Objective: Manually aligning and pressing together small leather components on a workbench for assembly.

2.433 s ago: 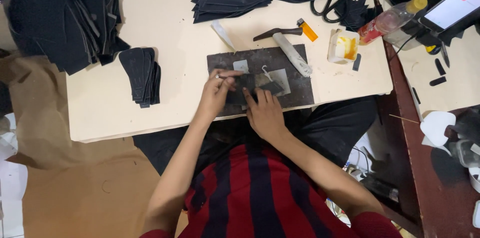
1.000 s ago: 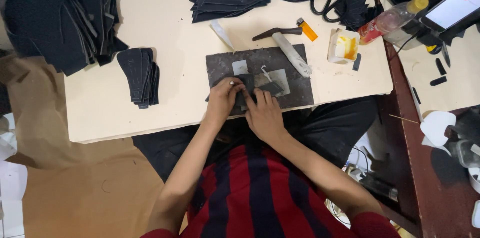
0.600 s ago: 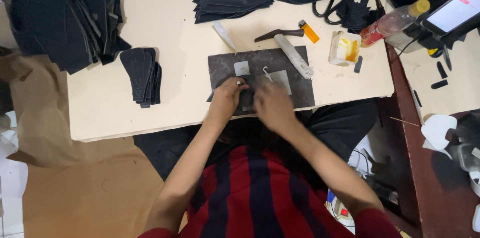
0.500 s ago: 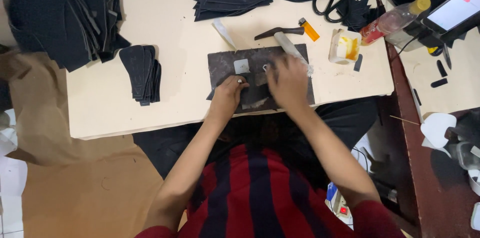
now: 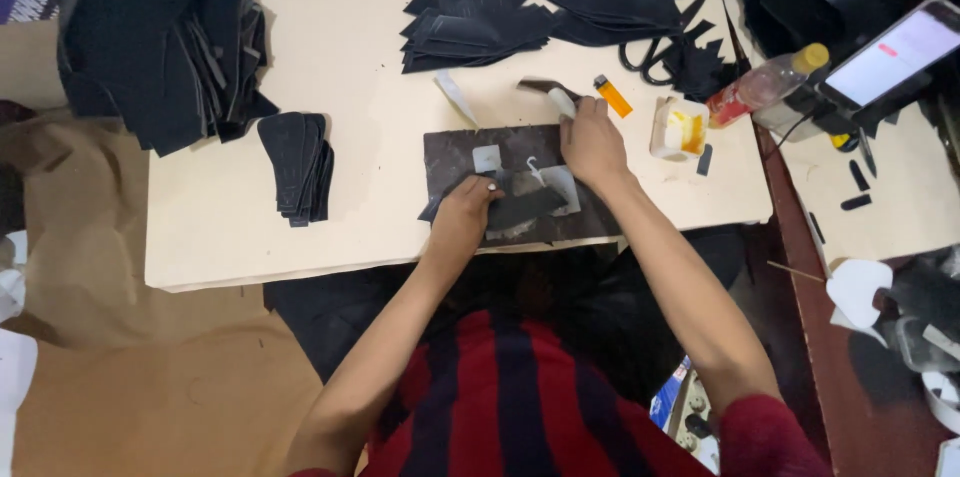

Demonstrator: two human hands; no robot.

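A dark work slab (image 5: 452, 149) lies at the near edge of a cream table (image 5: 370, 107). On it my left hand (image 5: 462, 219) presses down a black cut piece (image 5: 520, 209) next to a small pale patch (image 5: 487, 158). My right hand (image 5: 590, 142) has reached past the slab and is closed around the pale handle of a hammer (image 5: 553, 94), whose dark head points left. An orange lighter (image 5: 612, 96) lies just right of the hammer.
Stacks of black cut pieces lie at the far left (image 5: 160, 37), mid left (image 5: 297, 165) and along the back (image 5: 478, 25). A glue pot (image 5: 678, 129), a plastic bottle (image 5: 768, 85), black scissors (image 5: 650, 55) and a phone (image 5: 890, 49) are to the right.
My right hand left the black piece on the slab and moved up and right onto the hammer handle. My left hand stayed on the piece.
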